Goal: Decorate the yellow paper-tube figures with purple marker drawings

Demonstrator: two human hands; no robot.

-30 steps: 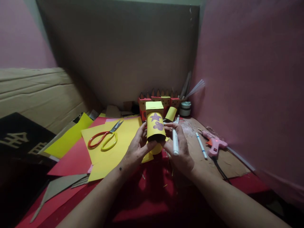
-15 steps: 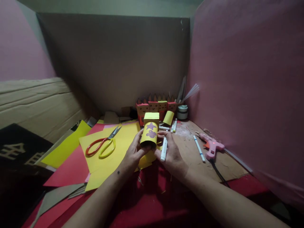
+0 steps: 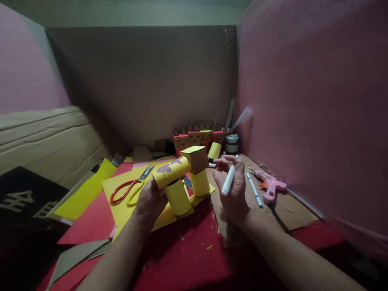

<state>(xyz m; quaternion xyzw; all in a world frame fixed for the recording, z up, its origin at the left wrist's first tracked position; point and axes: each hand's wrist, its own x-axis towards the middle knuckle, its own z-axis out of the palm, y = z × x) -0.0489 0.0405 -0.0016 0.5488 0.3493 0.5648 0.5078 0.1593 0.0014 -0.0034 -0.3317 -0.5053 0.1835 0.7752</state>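
My left hand (image 3: 150, 202) is closed round the rear end of a yellow paper-tube animal figure (image 3: 172, 173). Purple shapes are drawn on its body tube. A brown cardboard box with a yellow top (image 3: 197, 161) forms the front end, and two yellow tubes (image 3: 178, 198) stand below the body. My right hand (image 3: 232, 186) is apart from the figure, to its right, gripping a white marker (image 3: 228, 180) that slants across the palm. Scissors with red and yellow handles (image 3: 130, 188) lie on yellow paper left of my left hand.
Several small box figures (image 3: 194, 138) with pointed ears line the back. A loose yellow tube (image 3: 214, 150) lies before them. On the right rest a blue-striped white marker (image 3: 254, 190) and a pink glue gun (image 3: 273, 186) with its cord. Red paper (image 3: 87, 220) lies left.
The figure has turned from end-on to side-on, showing its lower tubes. My right hand has left it and moved right with the marker; my left hand has moved left, still holding the figure.
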